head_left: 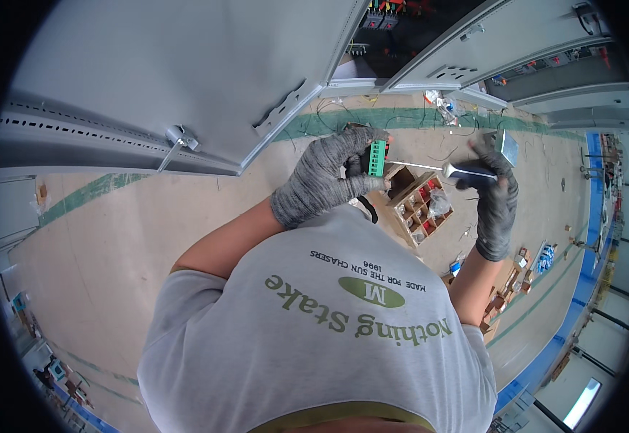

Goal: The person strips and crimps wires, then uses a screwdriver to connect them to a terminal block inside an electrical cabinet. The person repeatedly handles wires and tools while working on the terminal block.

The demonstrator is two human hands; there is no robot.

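My left hand [329, 173], in a grey knitted glove, pinches a green terminal block connector [377, 158] with a row of dark openings facing up. My right hand [493, 184], gloved the same way, grips a screwdriver [466, 172] by its dark handle. The screwdriver's thin metal shaft points left and its tip reaches the connector's right side. Whether the tip sits inside an opening I cannot make out. Below the shaft stands a wooden box [406, 208] split into compartments, with small red and pale parts and a clear plastic bag [439, 203] in it.
A large grey cabinet door [184, 72] fills the upper left. Beyond it an open cabinet [394, 43] shows wired breakers. Loose wires and plastic scraps [444, 108] lie on the floor near a green stripe. Cardboard boxes [499, 299] stand at lower right, and a metal box [506, 148] behind my right hand.
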